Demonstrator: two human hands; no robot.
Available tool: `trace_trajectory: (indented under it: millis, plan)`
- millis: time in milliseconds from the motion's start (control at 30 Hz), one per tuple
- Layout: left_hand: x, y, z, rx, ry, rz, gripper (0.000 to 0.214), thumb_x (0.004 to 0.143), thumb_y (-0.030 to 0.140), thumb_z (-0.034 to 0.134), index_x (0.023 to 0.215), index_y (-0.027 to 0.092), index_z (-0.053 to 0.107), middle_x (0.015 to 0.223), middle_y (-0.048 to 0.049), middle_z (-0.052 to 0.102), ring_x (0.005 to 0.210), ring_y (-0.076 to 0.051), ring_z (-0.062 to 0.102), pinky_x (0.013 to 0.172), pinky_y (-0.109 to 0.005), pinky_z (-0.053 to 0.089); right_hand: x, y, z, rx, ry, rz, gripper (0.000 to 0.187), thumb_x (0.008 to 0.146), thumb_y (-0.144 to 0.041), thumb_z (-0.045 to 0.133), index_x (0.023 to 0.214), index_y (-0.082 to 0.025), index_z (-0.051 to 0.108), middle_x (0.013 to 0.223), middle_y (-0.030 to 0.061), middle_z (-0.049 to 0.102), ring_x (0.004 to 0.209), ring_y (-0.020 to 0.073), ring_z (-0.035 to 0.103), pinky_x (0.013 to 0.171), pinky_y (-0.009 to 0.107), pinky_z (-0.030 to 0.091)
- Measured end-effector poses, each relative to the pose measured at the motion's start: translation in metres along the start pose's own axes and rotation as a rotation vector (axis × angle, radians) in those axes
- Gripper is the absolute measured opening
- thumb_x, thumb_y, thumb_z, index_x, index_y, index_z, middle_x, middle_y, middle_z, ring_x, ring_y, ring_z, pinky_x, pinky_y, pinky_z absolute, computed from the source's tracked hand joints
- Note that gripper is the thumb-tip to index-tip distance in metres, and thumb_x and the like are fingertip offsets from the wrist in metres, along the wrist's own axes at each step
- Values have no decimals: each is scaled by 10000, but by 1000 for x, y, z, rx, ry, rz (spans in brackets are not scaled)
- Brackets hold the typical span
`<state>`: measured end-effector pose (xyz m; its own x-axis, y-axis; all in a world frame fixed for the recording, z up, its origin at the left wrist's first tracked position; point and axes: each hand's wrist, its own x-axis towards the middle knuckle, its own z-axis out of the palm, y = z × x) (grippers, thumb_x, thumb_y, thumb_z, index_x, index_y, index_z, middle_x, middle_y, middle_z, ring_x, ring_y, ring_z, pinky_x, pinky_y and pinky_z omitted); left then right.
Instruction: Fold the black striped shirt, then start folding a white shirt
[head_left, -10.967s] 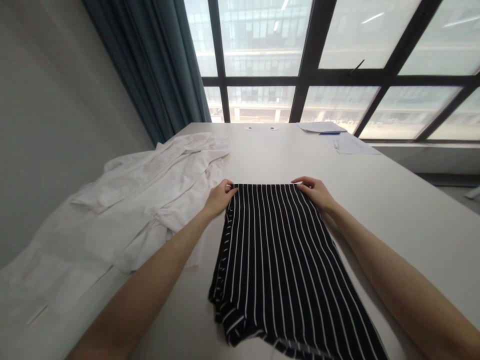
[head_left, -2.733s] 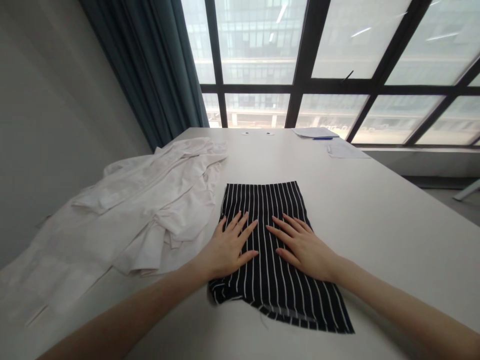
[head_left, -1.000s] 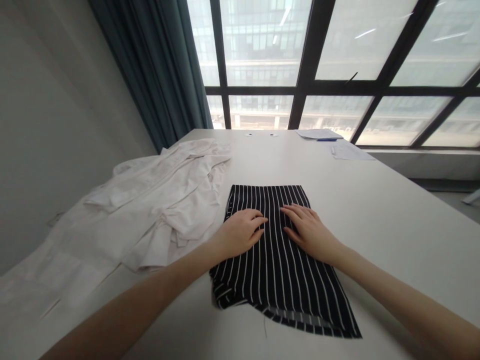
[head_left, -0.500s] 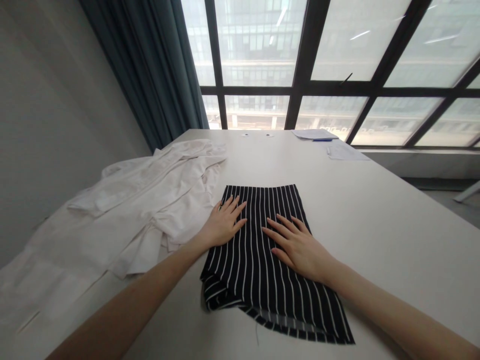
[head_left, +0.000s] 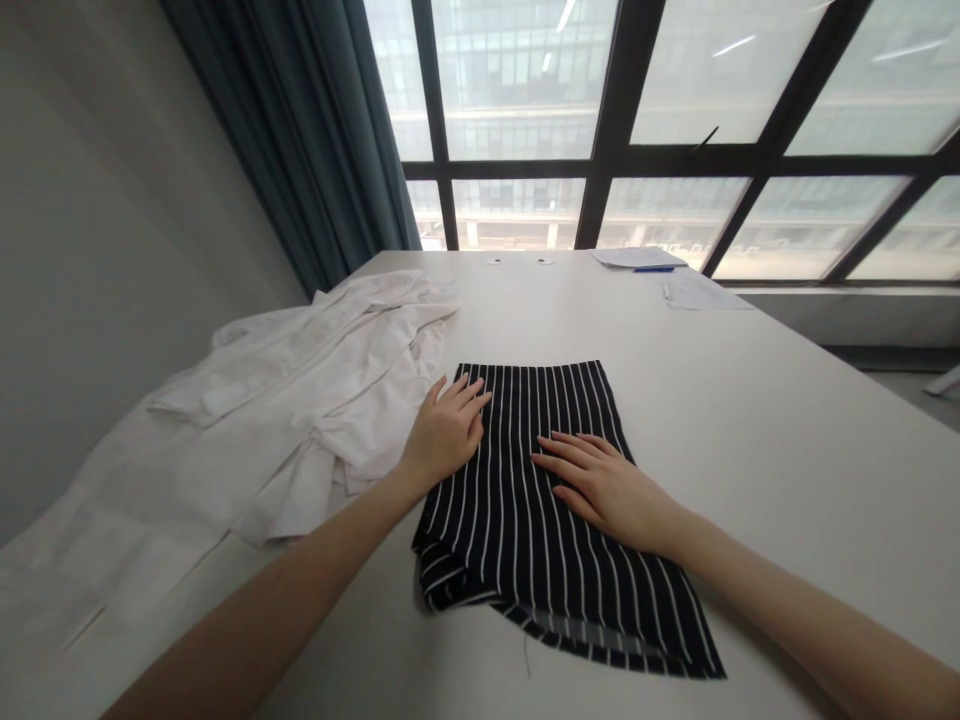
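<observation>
A black cloth with thin white stripes (head_left: 517,520) lies folded on the white table (head_left: 765,450), its near edge curving open in a loose fold. My left hand (head_left: 444,432) rests at the cloth's left edge near the far end, fingers spread and holding nothing. On the right half of the cloth, my right hand (head_left: 607,492) lies flat with its fingers stretched toward the middle. A loose thread hangs from the near hem.
A crumpled white garment (head_left: 277,400) covers the table's left side. Papers (head_left: 637,257) and a blue pen (head_left: 654,268) lie at the far right. Beyond the table are a dark blue curtain (head_left: 307,130) and large framed windows (head_left: 525,90).
My left hand has lifted slightly at the palm and tilted, its thumb drawn in. My right hand's fingers have come closer together. The whole view has shifted a little.
</observation>
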<state>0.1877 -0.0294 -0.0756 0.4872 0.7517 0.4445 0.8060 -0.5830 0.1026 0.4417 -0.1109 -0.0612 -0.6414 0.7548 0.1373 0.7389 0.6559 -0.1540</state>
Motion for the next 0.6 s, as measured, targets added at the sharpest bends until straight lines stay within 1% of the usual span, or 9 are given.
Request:
trace_trajectory:
  millis: [67, 133, 233, 333, 433, 600]
  plan:
    - [1, 4, -3, -16, -7, 72, 385, 922, 164, 407, 1237, 146, 628, 1364, -85, 593, 1310, -223, 501, 1172, -460, 269, 0, 0, 0, -3, 6, -2, 453, 1010, -382, 374, 1422, -231, 486, 1502, 58, 449, 1387, 250, 392, 1118, 499, 341]
    - [0, 8, -3, -42, -72, 113, 381, 935, 208, 424, 1261, 152, 614, 1378, -80, 582, 1312, -213, 501, 1156, -433, 302, 0, -1, 0, -2, 14, -4, 449, 1010, -377, 374, 1418, -233, 489, 1496, 60, 456, 1382, 249, 399, 1113, 503, 345]
    - [-1, 10, -1, -41, -208, 127, 444, 952, 330, 463, 1362, 175, 531, 1461, -85, 494, 1385, -240, 410, 1153, -461, 293, 0, -1, 0, -6, 16, -6, 443, 1011, -373, 373, 1414, -236, 495, 1492, 59, 463, 1379, 247, 404, 1112, 498, 348]
    - [-1, 8, 1, -31, -296, 111, 515, 965, 406, 459, 1433, 190, 448, 1526, -90, 402, 1427, -251, 337, 1159, -478, 270, 0, 0, 1, -6, 17, -6, 439, 1009, -363, 379, 1410, -232, 501, 1488, 61, 468, 1381, 244, 402, 1113, 490, 348]
    - [0, 6, 2, -41, -334, 104, 524, 972, 408, 454, 1451, 201, 419, 1547, -81, 366, 1441, -246, 308, 1172, -481, 241, 0, 0, 1, 5, 23, -9, 434, 1007, -353, 386, 1407, -232, 504, 1483, 66, 475, 1378, 244, 405, 1111, 491, 349]
    - [1, 5, 2, -91, -334, 75, 474, 974, 349, 431, 1427, 210, 452, 1530, -72, 399, 1432, -229, 328, 1176, -468, 237, 0, 1, 2, 21, 33, -17, 435, 1006, -350, 390, 1405, -220, 504, 1475, 73, 483, 1375, 251, 408, 1105, 506, 355]
